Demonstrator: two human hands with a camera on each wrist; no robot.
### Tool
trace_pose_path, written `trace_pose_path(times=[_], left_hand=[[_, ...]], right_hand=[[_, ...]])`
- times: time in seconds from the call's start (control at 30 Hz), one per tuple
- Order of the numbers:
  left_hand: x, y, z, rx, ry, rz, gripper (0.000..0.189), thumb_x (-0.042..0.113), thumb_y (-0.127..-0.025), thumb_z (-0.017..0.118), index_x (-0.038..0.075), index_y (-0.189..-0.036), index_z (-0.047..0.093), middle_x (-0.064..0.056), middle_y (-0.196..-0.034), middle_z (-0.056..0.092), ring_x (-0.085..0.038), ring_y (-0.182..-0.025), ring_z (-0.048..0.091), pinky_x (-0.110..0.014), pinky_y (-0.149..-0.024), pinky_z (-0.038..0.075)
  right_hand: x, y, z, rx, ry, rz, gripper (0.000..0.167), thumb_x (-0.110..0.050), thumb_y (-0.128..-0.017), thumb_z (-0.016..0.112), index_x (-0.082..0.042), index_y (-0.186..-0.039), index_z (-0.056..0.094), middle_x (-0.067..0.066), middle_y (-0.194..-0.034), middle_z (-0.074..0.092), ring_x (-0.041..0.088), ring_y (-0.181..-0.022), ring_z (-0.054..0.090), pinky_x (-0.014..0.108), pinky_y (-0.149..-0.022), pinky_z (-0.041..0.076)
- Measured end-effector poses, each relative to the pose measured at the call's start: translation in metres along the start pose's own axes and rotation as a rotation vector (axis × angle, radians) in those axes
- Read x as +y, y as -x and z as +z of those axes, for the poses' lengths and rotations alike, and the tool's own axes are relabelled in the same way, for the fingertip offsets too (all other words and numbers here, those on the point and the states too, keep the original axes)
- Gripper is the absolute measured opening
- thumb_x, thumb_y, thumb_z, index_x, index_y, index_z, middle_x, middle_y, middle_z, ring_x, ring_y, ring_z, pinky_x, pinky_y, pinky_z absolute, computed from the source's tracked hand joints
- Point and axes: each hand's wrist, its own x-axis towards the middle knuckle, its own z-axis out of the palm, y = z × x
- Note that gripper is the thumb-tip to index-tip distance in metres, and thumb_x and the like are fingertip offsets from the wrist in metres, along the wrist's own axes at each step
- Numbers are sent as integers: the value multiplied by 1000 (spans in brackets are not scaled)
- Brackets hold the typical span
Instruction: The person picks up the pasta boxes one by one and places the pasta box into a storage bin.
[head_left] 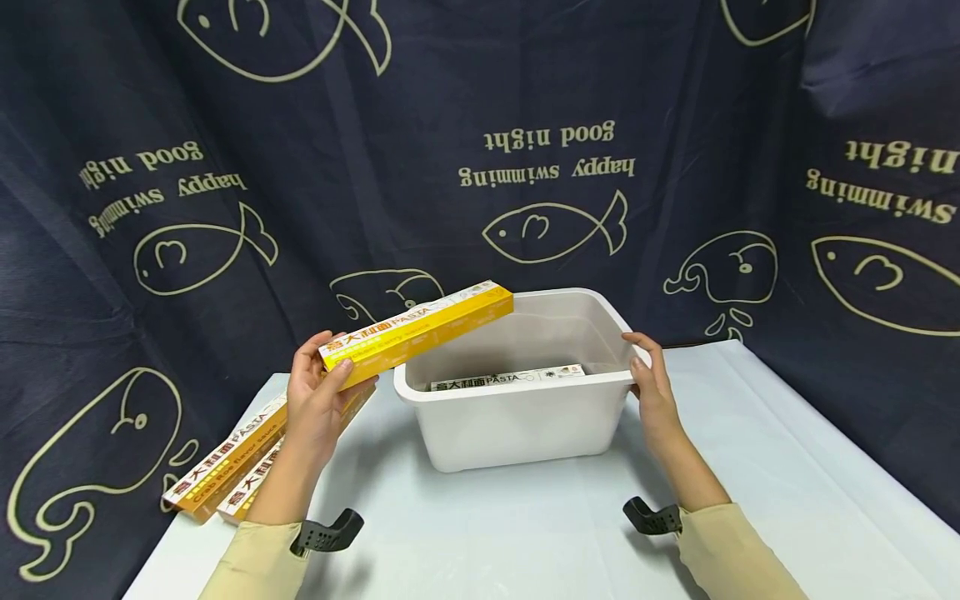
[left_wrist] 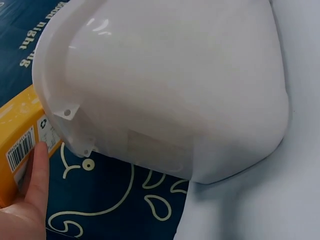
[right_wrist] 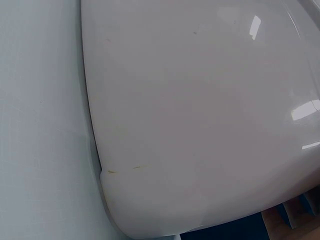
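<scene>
In the head view my left hand (head_left: pixel 317 400) grips one end of a yellow pasta box (head_left: pixel 420 327), thumb on the near side. The box slants up to the right, its far end over the left part of a light grey plastic bin (head_left: pixel 517 429). At the bin's right rim, my right hand (head_left: pixel 651 383) holds on with thumb and fingers. Inside the bin lies a pasta box (head_left: pixel 510 379) with black lettering. The left wrist view has the yellow box's barcode end (left_wrist: pixel 20 150) beside the bin's rim, fingers along it. The right wrist view is filled mostly by the bin's wall (right_wrist: pixel 200 110).
Two orange-brown pasta boxes, one outer (head_left: pixel 225 467) and one inner (head_left: pixel 251 492), lie on the white table (head_left: pixel 525 533) at the left, partly behind my left forearm. A dark blue curtain (head_left: pixel 420 192) with fish drawings hangs behind and at both sides.
</scene>
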Motion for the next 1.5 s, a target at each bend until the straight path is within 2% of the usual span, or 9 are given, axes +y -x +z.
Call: trace_pose_path(times=[0.2, 0.33, 0.57, 0.9, 1.13, 1.23, 1.33, 1.43, 1.5], left_hand=[[-1, -9, 1, -47, 14, -29, 61, 0, -100, 50, 22, -154, 31, -1, -140, 41, -15, -119, 55, -33, -86, 59], [-2, -13, 3, -62, 2, -30, 64, 1, -101, 49, 23, -157, 28, 0, -135, 41, -18, -120, 52, -30, -87, 59], [-5, -20, 10, -96, -65, -40, 64, 5, -101, 53, 27, -156, 29, 3, -135, 41, -17, -122, 49, -24, -89, 57], [-8, -30, 19, -152, -259, -8, 65, 12, -100, 59, 31, -156, 31, 5, -135, 44, -11, -116, 52, -13, -91, 49], [-9, -36, 29, -167, -290, -16, 65, 10, -98, 61, 28, -155, 35, 5, -139, 41, -9, -117, 49, -10, -92, 46], [-9, -39, 34, -161, -382, -12, 63, 12, -97, 63, 28, -153, 39, 7, -137, 39, -10, -116, 50, -9, -92, 46], [-12, -41, 39, -152, -494, -11, 62, 17, -96, 67, 29, -152, 42, 3, -138, 39, -13, -117, 50, -8, -88, 47], [-15, -43, 42, -146, -576, -31, 63, 23, -95, 69, 33, -151, 42, -1, -144, 39, -18, -121, 47, -9, -86, 46], [-19, -44, 42, -145, -613, -52, 66, 28, -94, 70, 32, -152, 40, -3, -146, 42, -21, -125, 45, -13, -88, 46]], right_hand=[[1, 0, 1, 1, -9, -7, 50, -32, -104, 30, -13, -150, 30, 4, -150, 34, 21, -128, 39, 30, -97, 33], [1, 0, 1, -1, -21, -16, 50, -31, -104, 30, -11, -150, 30, 6, -150, 35, 21, -127, 40, 28, -95, 34], [2, 0, 0, 0, -17, -10, 50, -32, -104, 30, -12, -150, 30, 3, -152, 33, 20, -129, 38, 31, -98, 32], [1, 1, 0, 0, 2, -4, 50, -33, -104, 30, -14, -150, 31, 0, -153, 32, 18, -131, 36, 32, -99, 31], [0, 1, -1, 7, -6, -4, 49, -32, -104, 31, -13, -149, 31, 1, -153, 32, 17, -130, 37, 31, -100, 31], [1, 0, -2, 5, -2, -3, 50, -32, -104, 31, -12, -150, 30, -1, -153, 32, 17, -131, 36, 31, -100, 31], [3, -1, -2, 1, 1, -5, 50, -32, -104, 30, -13, -150, 30, -2, -154, 31, 16, -132, 35, 32, -100, 30], [3, -1, -2, -2, -8, -8, 50, -32, -104, 31, -12, -150, 30, -2, -153, 31, 15, -131, 36, 32, -100, 31], [3, -2, -2, -4, -10, -11, 49, -32, -104, 31, -13, -150, 31, -2, -153, 32, 15, -130, 37, 31, -99, 32]])
